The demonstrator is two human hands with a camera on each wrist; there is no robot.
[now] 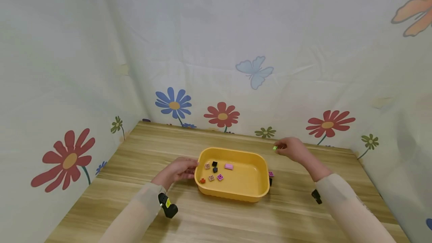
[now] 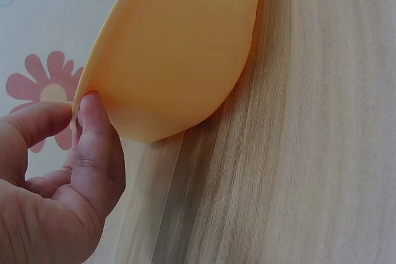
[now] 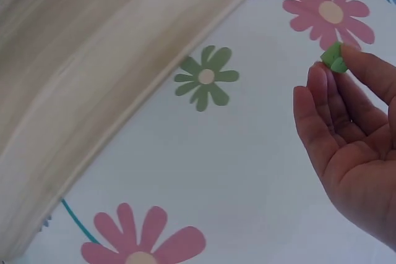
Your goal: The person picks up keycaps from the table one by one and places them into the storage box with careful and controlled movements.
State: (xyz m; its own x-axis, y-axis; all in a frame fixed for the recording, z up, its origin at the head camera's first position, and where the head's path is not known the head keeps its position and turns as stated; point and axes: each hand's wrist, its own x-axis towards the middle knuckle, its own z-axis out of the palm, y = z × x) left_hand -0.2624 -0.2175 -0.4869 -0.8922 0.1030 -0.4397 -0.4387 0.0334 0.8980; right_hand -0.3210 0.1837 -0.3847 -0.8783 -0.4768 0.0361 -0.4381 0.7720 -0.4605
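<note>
A yellow plastic bin (image 1: 251, 171) stands on the wooden table. My left hand (image 1: 180, 170) pinches the rim at its left end, thumb and finger on either side in the left wrist view. Beyond the bin's right back corner, my right hand (image 1: 291, 148) is raised, holding a small green toy brick (image 3: 334, 58) between thumb and fingertips. Inside the bin lie several small bricks: a pink one (image 1: 228, 166), a magenta one (image 1: 220, 177), a red one (image 1: 203, 180), tan ones (image 1: 207, 166) and black ones (image 1: 214, 164).
Just outside the bin's right wall, a magenta brick (image 1: 271, 174) and a black piece (image 1: 270, 182) sit on the table (image 1: 297, 209), partly hidden by the bin. A white cloth (image 1: 209, 48) printed with flowers and butterflies hangs around the table's back and sides.
</note>
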